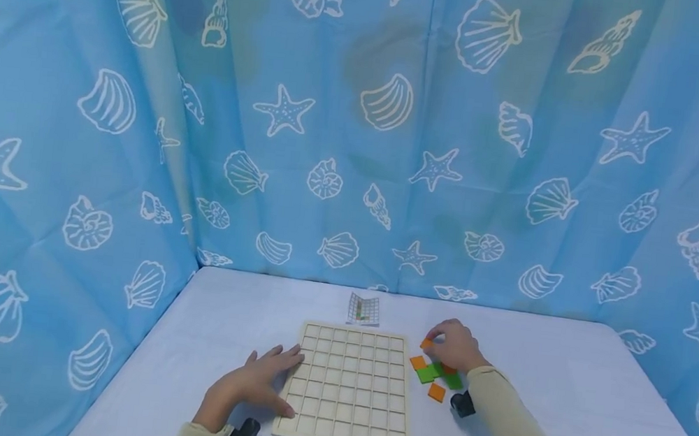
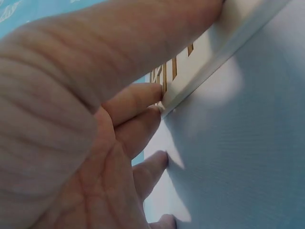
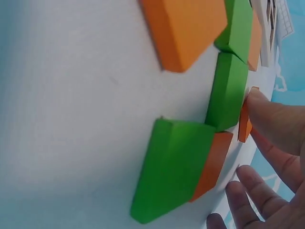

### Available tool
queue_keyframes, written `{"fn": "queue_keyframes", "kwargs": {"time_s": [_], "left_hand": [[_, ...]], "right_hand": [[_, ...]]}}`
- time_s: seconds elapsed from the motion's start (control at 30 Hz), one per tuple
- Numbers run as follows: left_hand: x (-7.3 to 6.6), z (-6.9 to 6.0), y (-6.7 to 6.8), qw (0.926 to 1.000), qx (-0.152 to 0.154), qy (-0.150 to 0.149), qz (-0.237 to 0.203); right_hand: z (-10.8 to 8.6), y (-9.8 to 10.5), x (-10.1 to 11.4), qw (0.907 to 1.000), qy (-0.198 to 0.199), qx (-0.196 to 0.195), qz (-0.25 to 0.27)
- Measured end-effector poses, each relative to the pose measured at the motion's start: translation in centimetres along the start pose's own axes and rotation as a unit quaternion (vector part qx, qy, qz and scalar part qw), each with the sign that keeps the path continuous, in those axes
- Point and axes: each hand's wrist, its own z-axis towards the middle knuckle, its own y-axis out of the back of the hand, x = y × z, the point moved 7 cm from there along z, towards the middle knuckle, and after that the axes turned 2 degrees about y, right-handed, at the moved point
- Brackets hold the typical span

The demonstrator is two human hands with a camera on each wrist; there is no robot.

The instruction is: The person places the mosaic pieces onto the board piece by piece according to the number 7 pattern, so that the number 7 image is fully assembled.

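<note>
In the head view a wooden grid board (image 1: 348,388) lies on the white table, its squares bare. My left hand (image 1: 255,383) rests at the board's left edge with fingers spread; in the left wrist view the hand (image 2: 109,143) touches the board's side (image 2: 209,62). Right of the board, my right hand (image 1: 456,345) pinches an orange square tile (image 1: 427,343) between thumb and finger, and the right wrist view shows this tile (image 3: 245,121) edge-on. Just below the hand are green tiles (image 1: 425,375) and orange tiles (image 1: 436,393), some touching or overlapping.
A small sheet with a printed grid (image 1: 364,310) lies behind the board. Dark wrist devices sit at both cuffs, the left one (image 1: 243,434) and the right one (image 1: 463,404). A blue shell-patterned curtain (image 1: 357,141) stands behind and to the left of the table.
</note>
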Motion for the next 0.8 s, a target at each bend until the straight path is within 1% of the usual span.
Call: {"fn": "queue_keyframes", "kwargs": {"time_s": [0.13,0.2,0.33,0.43,0.57,0.67,0.8], "left_hand": [[0.0,-0.1,-0.1,1.0000,-0.003,0.008,-0.002],[-0.1,-0.1,-0.1,0.9999,-0.008,0.007,0.000],[-0.1,-0.2,-0.1,0.9998,-0.020,0.004,-0.001],[-0.1,-0.2,-0.4,0.9999,-0.012,0.001,-0.007],[-0.2,-0.3,-1.0,0.9999,-0.003,-0.003,-0.013],[-0.3,-0.2,-0.7,0.9999,-0.004,-0.003,-0.011],[-0.5,-0.1,0.4,0.9999,-0.008,0.000,-0.007]], "right_hand": [[-0.3,0.0,0.6,1.0000,-0.002,0.003,0.006],[-0.4,0.1,1.0,0.9999,0.003,0.001,0.010],[-0.7,-0.1,1.8,0.9996,0.024,-0.007,0.015],[-0.9,-0.3,1.7,0.9996,0.028,-0.003,0.008],[-1.6,-0.2,1.7,0.9997,0.022,-0.009,0.004],[-1.6,0.5,2.6,0.9989,0.039,-0.025,0.007],[-1.1,1.6,4.9,0.9958,0.083,-0.038,0.010]]}}
